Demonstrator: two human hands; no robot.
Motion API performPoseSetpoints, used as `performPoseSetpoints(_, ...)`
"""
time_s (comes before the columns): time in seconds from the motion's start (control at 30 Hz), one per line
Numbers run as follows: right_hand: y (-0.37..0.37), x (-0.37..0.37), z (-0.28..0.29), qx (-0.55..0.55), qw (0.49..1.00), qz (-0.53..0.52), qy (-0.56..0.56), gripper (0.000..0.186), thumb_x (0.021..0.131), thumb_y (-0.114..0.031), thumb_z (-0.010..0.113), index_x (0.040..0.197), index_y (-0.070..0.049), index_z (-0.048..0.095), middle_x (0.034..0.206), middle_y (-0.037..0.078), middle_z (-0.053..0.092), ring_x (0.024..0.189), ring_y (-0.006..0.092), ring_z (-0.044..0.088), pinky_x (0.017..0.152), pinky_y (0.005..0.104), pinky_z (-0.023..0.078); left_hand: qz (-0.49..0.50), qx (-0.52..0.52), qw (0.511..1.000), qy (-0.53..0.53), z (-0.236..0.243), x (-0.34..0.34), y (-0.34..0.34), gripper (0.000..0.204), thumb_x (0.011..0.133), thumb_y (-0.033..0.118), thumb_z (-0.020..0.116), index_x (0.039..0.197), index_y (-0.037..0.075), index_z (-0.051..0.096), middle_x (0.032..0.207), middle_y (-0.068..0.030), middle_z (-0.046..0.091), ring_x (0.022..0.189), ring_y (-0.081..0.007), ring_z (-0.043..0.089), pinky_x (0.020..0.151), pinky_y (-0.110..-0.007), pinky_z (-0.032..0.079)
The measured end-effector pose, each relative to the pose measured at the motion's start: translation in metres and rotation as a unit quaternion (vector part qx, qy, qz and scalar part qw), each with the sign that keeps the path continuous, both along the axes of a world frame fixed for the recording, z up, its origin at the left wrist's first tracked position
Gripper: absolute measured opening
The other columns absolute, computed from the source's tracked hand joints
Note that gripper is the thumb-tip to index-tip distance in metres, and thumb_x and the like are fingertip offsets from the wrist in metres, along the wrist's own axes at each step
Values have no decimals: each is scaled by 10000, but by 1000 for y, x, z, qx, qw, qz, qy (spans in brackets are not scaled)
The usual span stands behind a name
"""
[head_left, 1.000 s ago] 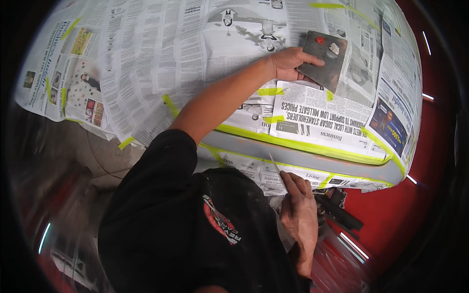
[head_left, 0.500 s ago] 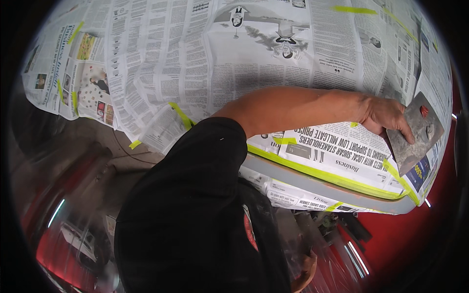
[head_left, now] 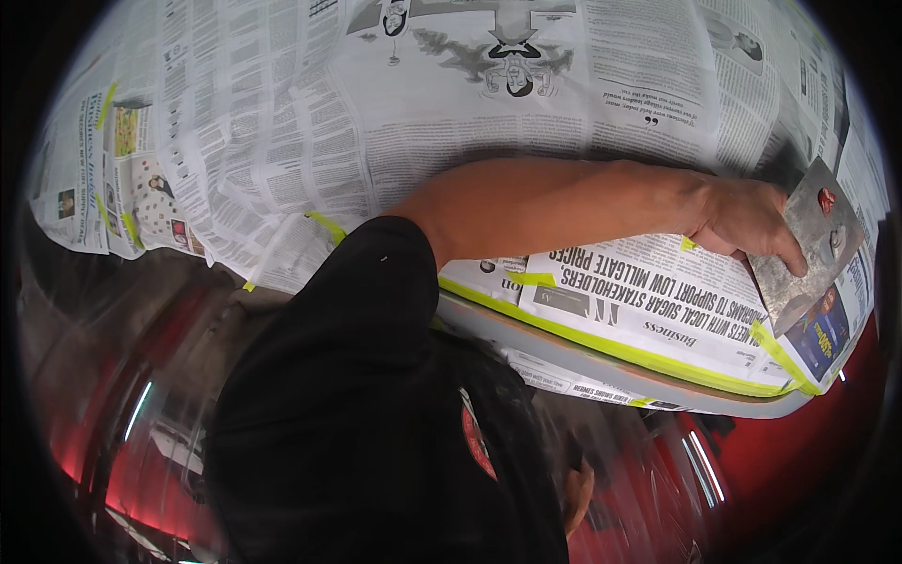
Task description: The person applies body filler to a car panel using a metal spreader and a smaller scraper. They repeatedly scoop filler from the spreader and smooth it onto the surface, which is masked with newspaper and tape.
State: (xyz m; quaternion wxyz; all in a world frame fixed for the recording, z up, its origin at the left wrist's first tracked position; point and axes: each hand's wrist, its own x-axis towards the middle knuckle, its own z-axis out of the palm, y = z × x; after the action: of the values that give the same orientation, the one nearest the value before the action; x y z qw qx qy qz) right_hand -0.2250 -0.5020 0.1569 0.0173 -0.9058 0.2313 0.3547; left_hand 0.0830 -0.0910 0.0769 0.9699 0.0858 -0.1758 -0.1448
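My left arm reaches across to the right, and my left hand [head_left: 747,221] is closed on a thin, grey, smeared metal plate [head_left: 797,284]. Its thumb lies over the plate's near face. On the plate are a red dab [head_left: 826,200] and a lump of grey paste [head_left: 832,245]. Under the arm, newspaper [head_left: 658,301] covers a curved body panel. Near me, a bare grey strip [head_left: 564,352] of that panel runs along a line of yellow masking tape [head_left: 620,348]. Low in the view, my right hand [head_left: 581,493] is mostly hidden beside my black shirt; its fingers are unclear.
More newspaper sheets [head_left: 263,122] spread over the panel at the far side, joined by yellow tape strips [head_left: 324,226]. A glossy red surface [head_left: 761,451] lies at the lower right. Clear plastic film [head_left: 648,489] and bright light reflections show at the lower edge.
The whole view has shifted slightly, with the newspaper sliding left and up. My left hand keeps its hold on the plate over the right end. Less of my right hand shows.
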Motion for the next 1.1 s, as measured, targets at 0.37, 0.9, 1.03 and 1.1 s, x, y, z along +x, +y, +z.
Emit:
performPoseSetpoints(0.37, 3, 2, -9, 9, 998, -46, 29, 418, 814, -137, 498, 1187, -21, 647, 955, 236, 700, 937, 262, 675, 837, 360, 476, 34, 31, 998, -34, 0, -5, 2, 392, 847, -21, 661, 1226, -79, 581, 1207, -179, 642, 1068, -250, 641, 950, -356, 520)
performPoseSetpoints(0.9, 35, 17, -19, 23, 993, -86, 79, 534, 788, -98, 434, 1286, -99, 627, 668, 113, 607, 453, 187, 573, 424, 334, 444, 62, 89, 993, -50, -1, -13, 10, 387, 939, 87, 618, 1304, -13, 542, 1249, -115, 624, 1139, -192, 594, 1013, -346, 462)
performPoseSetpoints(1.03, 8, -7, -32, 7, 994, -82, 74, 533, 769, -100, 442, 1267, -96, 632, 735, 155, 650, 590, 244, 647, 558, 354, 498, 53, 92, 993, -54, 1, -12, 8, 392, 933, 90, 627, 1302, -13, 545, 1248, -114, 625, 1147, -192, 591, 1015, -341, 455)
performPoseSetpoints(1.1, -7, -15, -45, 26, 998, -14, 53, 525, 758, -106, 455, 1251, -92, 635, 809, 191, 677, 718, 289, 684, 671, 367, 518, 53, 105, 992, -42, 2, -16, 13, 396, 931, 90, 629, 1304, -10, 544, 1249, -110, 624, 1150, -192, 589, 1015, -344, 453)
